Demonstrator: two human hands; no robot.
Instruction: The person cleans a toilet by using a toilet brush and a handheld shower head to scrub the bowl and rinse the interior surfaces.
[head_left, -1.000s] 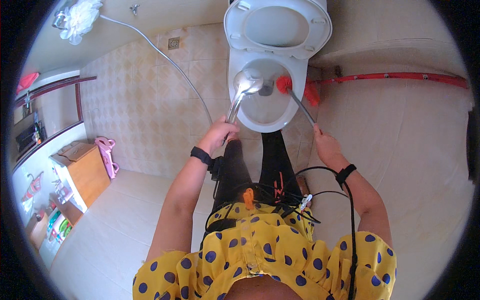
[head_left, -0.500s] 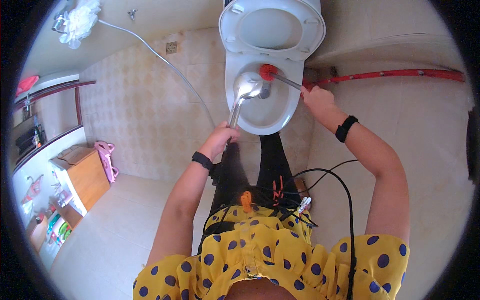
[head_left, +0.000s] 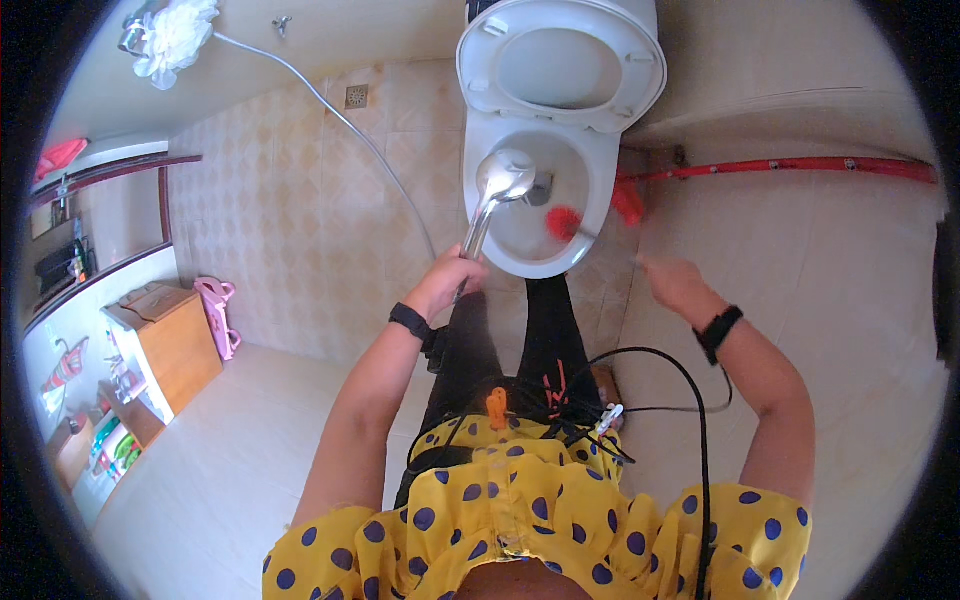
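My left hand (head_left: 448, 282) is closed round the handle of a silver shower head (head_left: 506, 176), which hangs over the left side of the white toilet bowl (head_left: 530, 268). To the right of the bowl, my right hand (head_left: 683, 287) grips a toilet brush. Its round red bristle head (head_left: 563, 223) is inside the bowl near the right rim, while the handle is smeared by motion. The toilet seat and lid (head_left: 622, 75) are raised. A red object (head_left: 628, 203) stands against the toilet's right side, partly blurred.
A grey hose (head_left: 372, 147) runs over the tiled floor from the wall, where a white bath puff (head_left: 175, 40) hangs. A red pipe (head_left: 760, 168) follows the right wall. Left are a wooden cabinet (head_left: 185, 345) and a pink folded stool (head_left: 217, 315). A black cable (head_left: 702, 450) hangs before me.
My right hand has drawn back, down and to the right, bringing the brush head from the bowl's far part to its near right side. The shower head stays over the bowl.
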